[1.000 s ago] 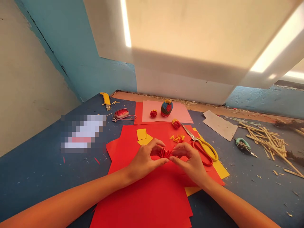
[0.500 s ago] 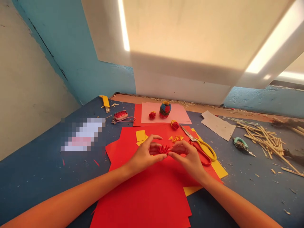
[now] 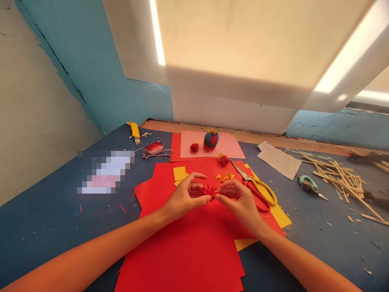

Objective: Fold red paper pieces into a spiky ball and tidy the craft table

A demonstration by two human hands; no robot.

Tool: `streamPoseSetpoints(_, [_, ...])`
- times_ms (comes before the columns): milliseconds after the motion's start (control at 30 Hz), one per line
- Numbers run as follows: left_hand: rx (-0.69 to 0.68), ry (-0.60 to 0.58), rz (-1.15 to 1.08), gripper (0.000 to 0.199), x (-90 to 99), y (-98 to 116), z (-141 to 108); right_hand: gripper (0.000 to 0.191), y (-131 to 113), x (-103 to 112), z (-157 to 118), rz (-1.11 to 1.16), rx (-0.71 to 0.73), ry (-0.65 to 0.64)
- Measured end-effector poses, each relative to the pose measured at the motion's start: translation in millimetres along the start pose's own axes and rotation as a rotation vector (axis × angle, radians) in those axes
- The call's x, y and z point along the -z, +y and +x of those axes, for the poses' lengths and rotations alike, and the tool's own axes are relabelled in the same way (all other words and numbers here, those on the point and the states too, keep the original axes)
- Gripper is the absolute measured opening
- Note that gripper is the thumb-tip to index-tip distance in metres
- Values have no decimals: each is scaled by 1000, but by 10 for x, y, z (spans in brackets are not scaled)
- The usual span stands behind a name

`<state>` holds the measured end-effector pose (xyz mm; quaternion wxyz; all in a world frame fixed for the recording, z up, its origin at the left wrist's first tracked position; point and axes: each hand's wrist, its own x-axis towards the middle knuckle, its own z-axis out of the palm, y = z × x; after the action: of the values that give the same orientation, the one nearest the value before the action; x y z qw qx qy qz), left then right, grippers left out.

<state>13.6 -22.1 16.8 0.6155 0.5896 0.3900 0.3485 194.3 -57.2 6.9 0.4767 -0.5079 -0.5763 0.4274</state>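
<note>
1. Now the left hand (image 3: 185, 196) and the right hand (image 3: 240, 200) meet over the red sheets (image 3: 188, 247), both pinching a small spiky red paper piece (image 3: 209, 190) between thumb and fingertips.
2. Compared with a second ago, the piece sits a little higher and more upright between the fingers, its points fanning upward rather than lying low toward the paper; the hands have barely shifted.
3. That small lift suggests, as a judgement, that the folded units are being pressed together and adjusted, not set down.
4. Just beyond the right hand lie yellow-handled scissors (image 3: 261, 188), and near them a few small yellow folded triangles (image 3: 225, 177).
5. Yellow squares (image 3: 180, 173) rest just beyond the left hand.
6. Farther back, on a pink sheet (image 3: 227, 145), stand a multicoloured folded vase (image 3: 210, 140) and a small red ball (image 3: 194, 147); another red-and-yellow ball (image 3: 223, 159) sits just off it.
7. A pile of wooden sticks (image 3: 340, 176) lies well apart to the right.
</note>
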Motion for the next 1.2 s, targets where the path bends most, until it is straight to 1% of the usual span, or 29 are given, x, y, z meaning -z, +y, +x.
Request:
streamPoseSetpoints(133, [16, 5, -8, 43, -5, -3, -3, 28, -4, -3, -7, 14, -10, 2])
streamPoseSetpoints(367, [5, -4, -41, 42, -8, -36, -21, 26, -29, 2, -25, 30, -18, -28])
streamPoseSetpoints(600, [-3, 8, -47, 41, -46, 25, -46, 23, -55, 3, -42, 24, 24, -3])
streamPoseSetpoints(700, [-17, 17, -56, 39, -45, 51, -53, 25, -57, -17, -59, 7, 3, 8])
streamPoseSetpoints(800, [-33, 17, -57, 39, -29, 64, -50, 32, -52, -49, -77, 33, -17, 37])
streamPoseSetpoints(900, [-48, 15, -51, 38, -17, 66, -40, 39, -44, -70, -82, 65, 2, 78])
streamPoseSetpoints(967, [-49, 6, -52, 37, -14, 61, -35, 42, -34, -71, -81, 70, 12, 82])
streamPoseSetpoints(1200, [-57, 28, -37, 39, -23, 34, -42, 40, -2, -44, -78, 53, 9, 69])
